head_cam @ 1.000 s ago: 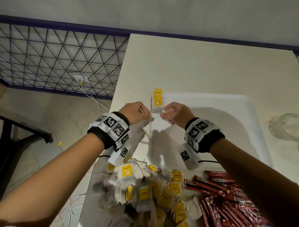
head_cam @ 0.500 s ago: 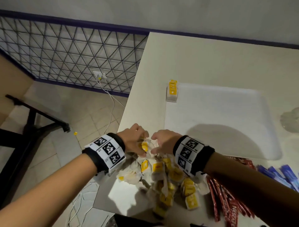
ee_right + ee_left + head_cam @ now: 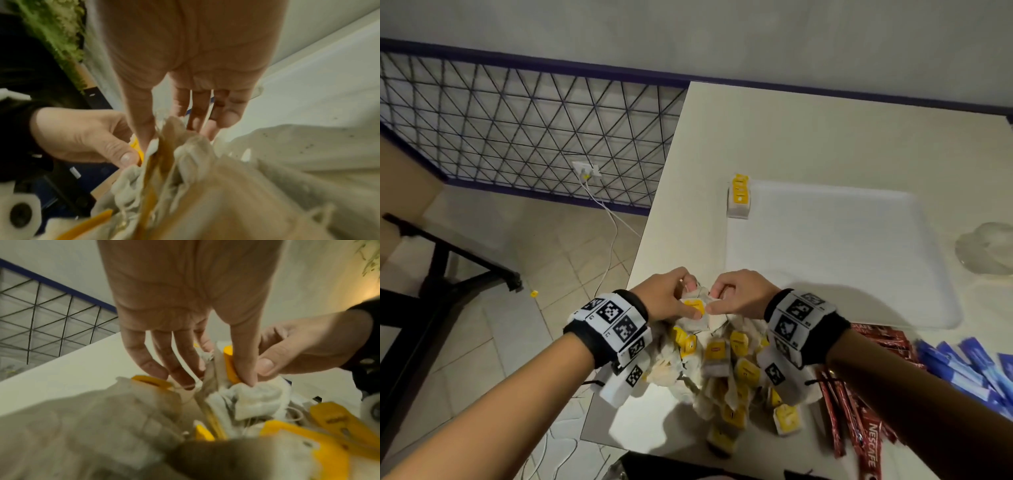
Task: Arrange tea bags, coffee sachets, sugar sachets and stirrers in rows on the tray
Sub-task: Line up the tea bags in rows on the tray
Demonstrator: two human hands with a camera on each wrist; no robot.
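Note:
A heap of white tea bags with yellow tags (image 3: 729,370) lies at the table's near left corner. Both hands meet at the heap's far end. My left hand (image 3: 671,298) and right hand (image 3: 736,294) pinch one tea bag with a yellow tag (image 3: 695,310) between thumbs and fingers. The left wrist view shows the left hand (image 3: 222,373) pinching that tea bag (image 3: 230,363); the right wrist view shows the right hand (image 3: 164,129) pinching its paper. A small stack of tea bags (image 3: 739,197) sits at the far left corner of the white tray (image 3: 842,246).
Red coffee sachets (image 3: 859,411) and blue sachets (image 3: 969,366) lie to the right of the heap. A clear crumpled plastic bag (image 3: 986,250) sits right of the tray. The table's left edge (image 3: 650,222) drops to a tiled floor with a cable.
Both hands drew back from the tea bag stack on the tray to the heap near me and took hold of a tea bag there.

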